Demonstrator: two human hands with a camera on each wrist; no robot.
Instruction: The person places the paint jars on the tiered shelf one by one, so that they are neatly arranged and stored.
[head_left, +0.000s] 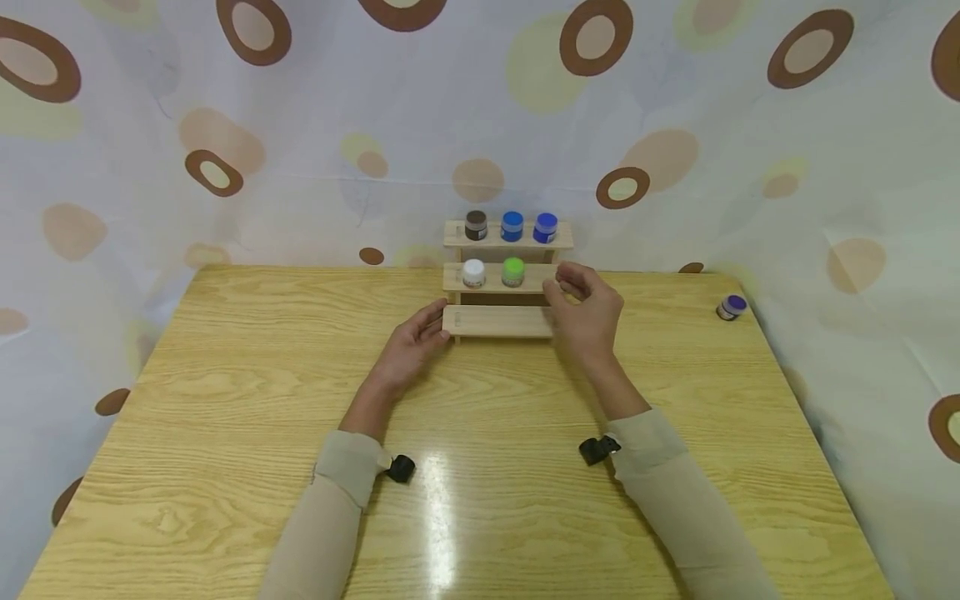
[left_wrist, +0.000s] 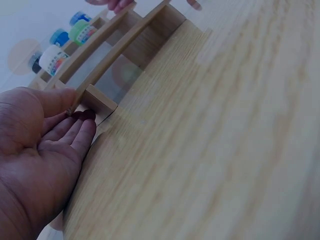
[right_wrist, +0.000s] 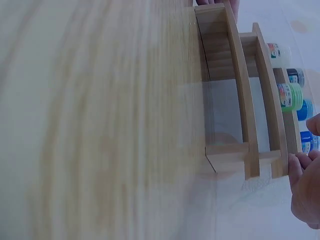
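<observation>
A three-step wooden display stand (head_left: 498, 322) stands against the back of the table. My left hand (head_left: 408, 348) pinches the left end of its lowest step, thumb on the upper side and fingers below, as the left wrist view shows. At the right end of the middle step is my right hand (head_left: 590, 317); its bent fingers touch the step's end, and the thumb stays apart from them. A white paint jar (head_left: 473, 273) and a green paint jar (head_left: 513, 272) sit on the middle step. The top step bears a dark brown paint jar (head_left: 476, 225) and two blue paint jars (head_left: 512, 227).
A purple-lidded paint jar (head_left: 731, 307) stands near the right edge of the wooden table (head_left: 225, 400). Behind the stand hangs a patterned cloth (head_left: 315, 108), which also runs along both sides of the table.
</observation>
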